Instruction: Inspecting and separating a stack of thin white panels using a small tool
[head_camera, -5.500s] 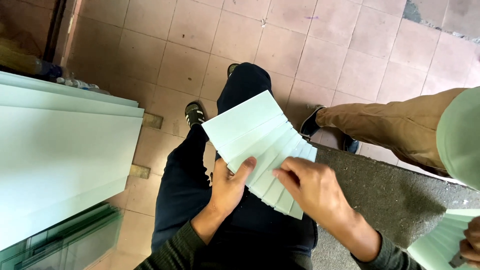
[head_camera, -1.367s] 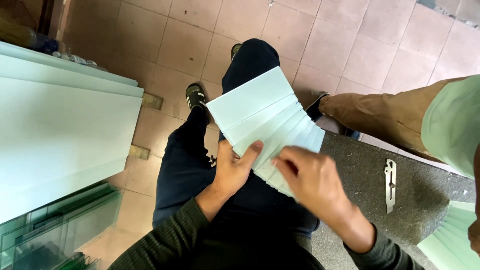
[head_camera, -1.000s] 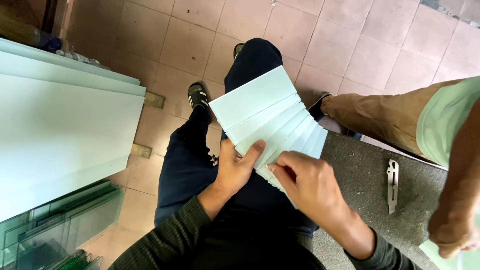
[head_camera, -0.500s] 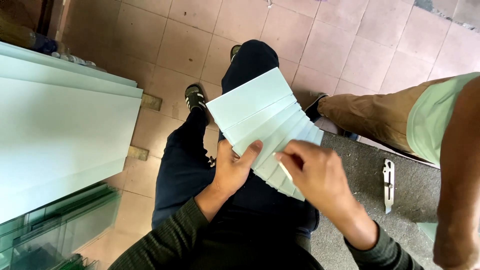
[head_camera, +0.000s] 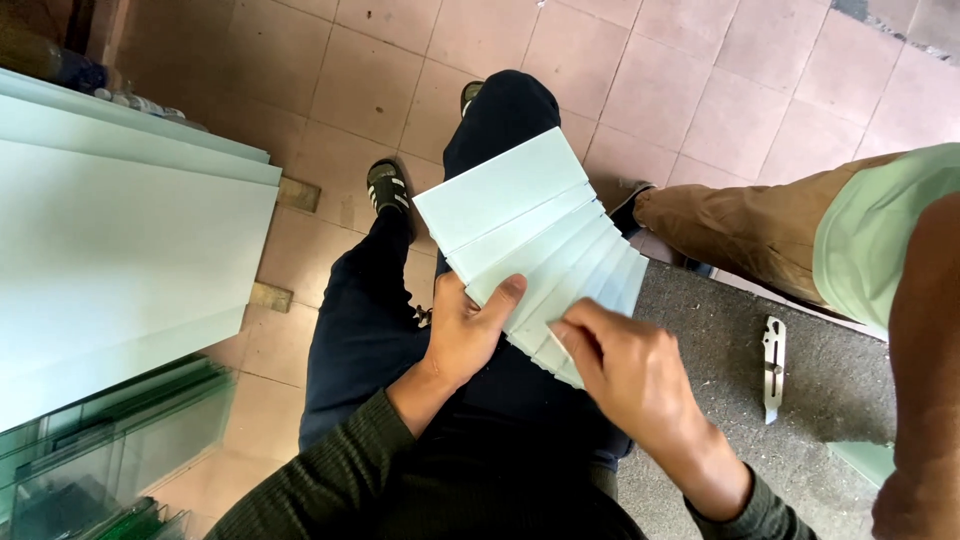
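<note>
A fanned stack of several pale green rectangular sheets (head_camera: 530, 235) rests over my lap. My left hand (head_camera: 468, 332) grips the stack from below, thumb pressed on the top sheets. My right hand (head_camera: 628, 370) lies on the lower right edges of the fan, fingertips touching the sheet ends. My legs in dark trousers stretch toward the tiled floor, one foot in a black sandal (head_camera: 387, 184).
Large pale green panels (head_camera: 120, 260) lean at the left, with glass sheets (head_camera: 110, 450) below them. A grey slab (head_camera: 790, 400) at the right carries a small metal tool (head_camera: 772, 366). Another person in tan trousers (head_camera: 740, 230) and a light green shirt sits at the right, arm (head_camera: 925, 380) hanging down.
My right hand has slid along the fan's lower edges and back. The other person's arm has come down at the right edge. The stack stays in my left hand.
</note>
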